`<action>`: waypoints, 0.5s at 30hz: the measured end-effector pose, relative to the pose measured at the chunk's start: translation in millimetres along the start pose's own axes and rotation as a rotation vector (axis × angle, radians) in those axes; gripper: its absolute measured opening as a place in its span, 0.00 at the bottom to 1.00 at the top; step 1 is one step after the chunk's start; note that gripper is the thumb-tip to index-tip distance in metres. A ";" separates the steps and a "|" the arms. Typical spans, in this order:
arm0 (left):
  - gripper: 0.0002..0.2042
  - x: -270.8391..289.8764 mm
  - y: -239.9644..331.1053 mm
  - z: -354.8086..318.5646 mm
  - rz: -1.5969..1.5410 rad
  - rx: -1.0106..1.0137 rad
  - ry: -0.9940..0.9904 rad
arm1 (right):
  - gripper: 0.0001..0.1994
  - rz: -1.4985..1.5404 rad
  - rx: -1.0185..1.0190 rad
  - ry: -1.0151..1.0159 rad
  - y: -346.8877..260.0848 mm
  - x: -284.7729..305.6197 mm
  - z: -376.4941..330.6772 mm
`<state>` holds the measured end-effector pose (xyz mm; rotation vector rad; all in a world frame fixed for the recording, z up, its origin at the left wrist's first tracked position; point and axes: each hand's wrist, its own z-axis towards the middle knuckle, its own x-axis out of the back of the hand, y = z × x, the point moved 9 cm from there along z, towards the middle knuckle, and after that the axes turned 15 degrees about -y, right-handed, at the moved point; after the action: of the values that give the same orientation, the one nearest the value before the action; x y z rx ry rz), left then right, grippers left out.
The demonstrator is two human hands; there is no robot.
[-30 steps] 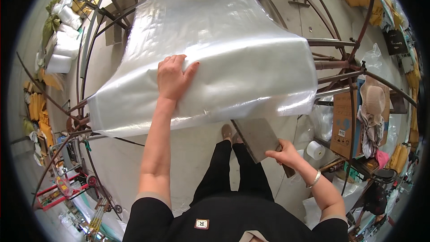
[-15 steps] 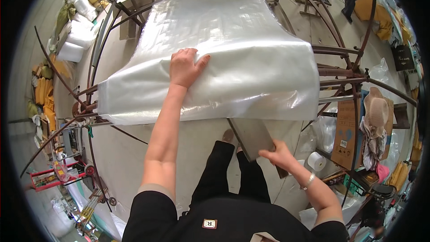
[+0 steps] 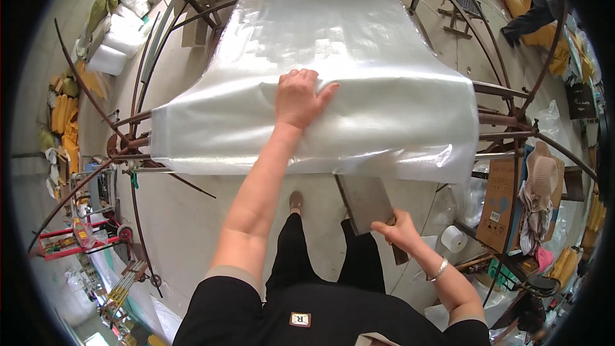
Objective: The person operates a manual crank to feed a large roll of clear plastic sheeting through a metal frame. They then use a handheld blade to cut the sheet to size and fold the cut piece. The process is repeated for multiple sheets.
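A wide sheet of clear, shiny plastic film (image 3: 359,115) is draped over a metal frame in front of me, its lower edge hanging toward me. My left hand (image 3: 299,99) lies on the film near its middle, palm down, with the thumb apart from the fingers. Below the film's edge, right of the middle, my right hand (image 3: 398,227) grips the near corner of a flat grey rectangular plate (image 3: 365,202). The plate slants up and left, and its far end meets the film's lower edge. A brown part shows below my right hand; whether it belongs to the plate I cannot tell.
Curved brown metal bars (image 3: 552,51) stick out on both sides of the frame. At right stand a cardboard box (image 3: 500,202) with a hat (image 3: 540,176) and a white roll (image 3: 453,239). A red hand truck (image 3: 80,237) is at left. Another person's dark-clothed leg (image 3: 535,22) shows far right.
My view has shifted, so the film and frame sit further right. My left foot has stepped apart from the right. The other person has moved right. Both hands keep their holds.
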<state>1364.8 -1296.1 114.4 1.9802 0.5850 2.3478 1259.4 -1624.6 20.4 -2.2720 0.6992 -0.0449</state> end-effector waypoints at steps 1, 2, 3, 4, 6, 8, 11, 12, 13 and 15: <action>0.23 0.1 -0.3 0.2 -0.003 0.010 -0.009 | 0.14 -0.012 -0.009 0.004 -3.8 -1.1 7.6; 0.22 -0.3 1.0 1.0 -0.004 0.011 -0.018 | 0.14 -0.017 -0.015 0.011 -7.2 -1.5 20.8; 0.22 -1.1 2.8 3.4 -0.007 0.012 -0.020 | 0.13 -0.022 -0.018 0.019 -11.3 -0.7 35.5; 0.22 -1.7 4.5 6.0 -0.009 0.012 -0.022 | 0.12 0.012 0.035 -0.019 -18.5 -10.3 54.8; 0.22 1.7 2.3 6.2 0.006 0.018 -0.019 | 0.12 0.053 0.086 -0.023 -21.6 -23.4 66.2; 0.22 2.1 1.4 6.0 0.022 0.009 -0.010 | 0.13 0.086 0.116 -0.024 -19.0 -26.3 70.4; 0.22 2.2 -1.7 3.9 0.005 0.005 -0.004 | 0.14 0.090 0.115 -0.007 -14.4 -25.7 67.0; 0.22 1.3 -2.5 3.2 -0.011 0.004 -0.002 | 0.14 0.068 0.105 0.007 -16.8 -26.3 61.6; 0.22 0.2 -3.6 2.2 -0.027 0.003 0.000 | 0.14 0.046 0.094 0.020 -19.5 -26.9 55.2; 0.21 0.7 -7.5 -0.4 -0.046 0.015 -0.005 | 0.15 0.015 0.056 -0.011 -12.7 -24.8 26.8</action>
<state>1362.5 -1289.1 112.9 1.9570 0.6425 2.3179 1250.6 -1587.6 13.9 -2.2119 0.7003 -0.0440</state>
